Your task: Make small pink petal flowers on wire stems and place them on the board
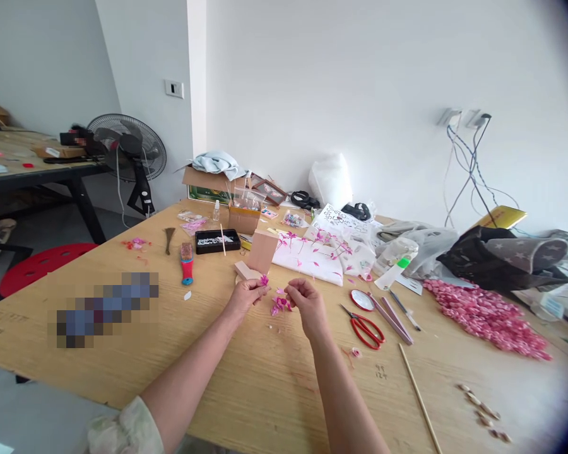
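Observation:
Near the middle of the table, my left hand (245, 299) pinches a small magenta flower (264, 280) between thumb and fingertips. Opposite it, my right hand (307, 304) is closed in a pinch; what its fingertips hold is too small to make out. Between and just below both hands lies a loose pile of pink and magenta petals (280, 306). A few tiny pale beads (271, 327) rest closer to me. Right behind my left hand stands an upright wooden block (263, 251).
Red-handled scissors (368, 331), a round white dish (362, 300) and long tweezers (392, 320) lie to the right. A thin wooden stick (419, 397) points toward me. White cloth with pink flowers (307, 261) is behind. A brush (186, 263) and black tray (218, 241) sit left.

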The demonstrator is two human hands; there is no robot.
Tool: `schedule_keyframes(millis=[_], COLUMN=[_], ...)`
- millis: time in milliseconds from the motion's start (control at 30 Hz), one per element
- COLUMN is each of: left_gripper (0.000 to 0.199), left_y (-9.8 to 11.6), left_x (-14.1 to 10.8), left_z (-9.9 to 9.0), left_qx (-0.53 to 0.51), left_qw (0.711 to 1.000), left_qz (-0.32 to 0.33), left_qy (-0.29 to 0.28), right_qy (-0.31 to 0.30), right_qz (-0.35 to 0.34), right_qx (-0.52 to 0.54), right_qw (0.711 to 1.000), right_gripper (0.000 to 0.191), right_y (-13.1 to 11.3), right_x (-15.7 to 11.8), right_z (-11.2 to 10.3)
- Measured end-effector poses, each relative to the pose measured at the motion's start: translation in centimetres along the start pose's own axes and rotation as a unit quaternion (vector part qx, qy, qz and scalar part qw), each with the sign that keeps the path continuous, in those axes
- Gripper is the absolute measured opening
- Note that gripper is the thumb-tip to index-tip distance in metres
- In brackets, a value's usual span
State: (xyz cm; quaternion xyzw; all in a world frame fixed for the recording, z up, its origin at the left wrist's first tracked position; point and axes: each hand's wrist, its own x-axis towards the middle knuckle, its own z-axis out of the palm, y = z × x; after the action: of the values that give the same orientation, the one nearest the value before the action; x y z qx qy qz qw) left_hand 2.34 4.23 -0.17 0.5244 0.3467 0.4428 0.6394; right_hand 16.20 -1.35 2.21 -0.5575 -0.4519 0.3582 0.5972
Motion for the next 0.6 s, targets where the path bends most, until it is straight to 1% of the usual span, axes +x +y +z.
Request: schedule_keyframes(millis=[33, 100, 233, 333, 433, 533, 600], left_gripper=[0.03, 0.029, 0.028, 0.028, 0.027, 0.024, 0.024], left_y=[0.0, 0.2, 0.4, 0.4, 0.3, 0.6, 0.9], left_x=[-0.1, -0.3, -0.7, -0.7, -0.7, -0.9, -1.0], left_z=[0.1, 0.3, 0.7, 0.7, 0.6, 0.6, 0.8], left_qx=[-0.005, -0.014, -0.018, -0.025, -0.046, -0.082, -0.119], left_qw=[1.0, 1.0, 0.999, 0.997, 0.997, 0.994, 0.99], left_qz=[0.0, -0.001, -0.002, -0.005, -0.004, -0.005, -0.018], left_qy=[-0.009, -0.028, -0.051, -0.069, -0.067, -0.068, -0.072], right_qy=[0.003, -0.006, -0.034, -0.037, -0.032, -0.021, -0.013], right_qz=[0.013, 0.032, 0.036, 0.022, 0.006, -0.013, -0.028], right_qx=[0.046, 0.091, 0.094, 0.06, 0.01, -0.066, -0.121], right_qw=[0.999, 0.995, 0.994, 0.997, 0.999, 0.998, 0.992], right_gripper=[0.018, 0.021, 0.016, 0.013, 0.011, 0.009, 0.008], right_y=[-0.3, -1.0, -2.0, -2.3, -2.2, -1.8, -1.4], right_x=[-0.2, -0.6, -1.2, -1.1, -0.7, -0.4, -0.3], right_z=[0.0, 0.1, 0.7, 0.8, 0.4, -0.4, -0.8])
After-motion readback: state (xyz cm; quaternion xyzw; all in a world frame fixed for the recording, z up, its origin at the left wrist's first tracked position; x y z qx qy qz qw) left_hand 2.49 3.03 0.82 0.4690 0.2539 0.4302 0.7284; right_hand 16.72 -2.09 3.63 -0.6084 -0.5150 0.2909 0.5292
